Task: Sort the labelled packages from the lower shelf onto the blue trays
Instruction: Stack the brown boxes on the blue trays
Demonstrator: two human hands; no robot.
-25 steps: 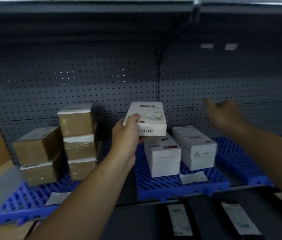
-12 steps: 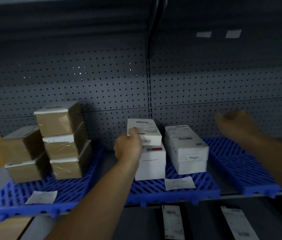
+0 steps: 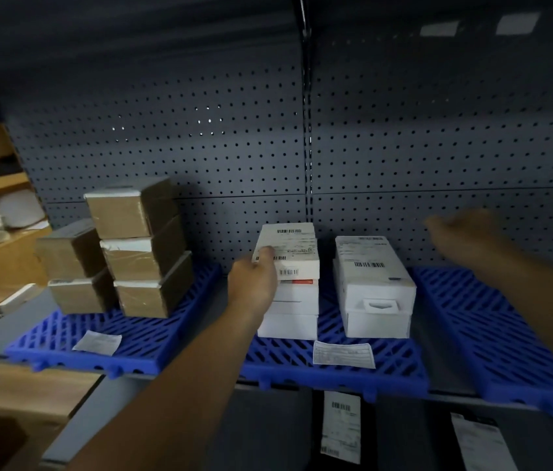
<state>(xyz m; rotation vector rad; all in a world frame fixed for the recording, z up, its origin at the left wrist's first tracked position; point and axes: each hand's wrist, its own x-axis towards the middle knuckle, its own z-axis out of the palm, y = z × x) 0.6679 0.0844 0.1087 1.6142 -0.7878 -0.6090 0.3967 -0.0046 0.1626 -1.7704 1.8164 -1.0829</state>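
Holds the white box (image 3: pixel 293 253) in the left grip (image 3: pixel 251 287), thumb on the label, fingers round the near left edge. Had it up in the air one second ago, tipped as if to read the label. Has brought it down since then. Now rests it on top of the white pile (image 3: pixel 290 311) on the middle blue tray (image 3: pixel 397 365), flat and almost lined up with the boxes below. Has not let go yet.

Holds the right grip (image 3: pixel 465 236) up in the air, near the back wall and above the right blue tray (image 3: pixel 506 334). Blurry, but looks loose, with nothing inside.

Means one more box sorted, or very nearly. Probably needs only a small push to square it up, then letting go. Could tip or slide the pile if pushed too hard, so better done gently.

Shows a second white pile (image 3: pixel 373 290) just beside the first, on the same tray, with a paper slip (image 3: pixel 343 354) lying in front. Shows brown boxes (image 3: pixel 139 253) piled on the left blue tray (image 3: pixel 153 338). Leaves more labelled packages (image 3: pixel 341 426) down on the lower shelf, so likely more trips still to make.
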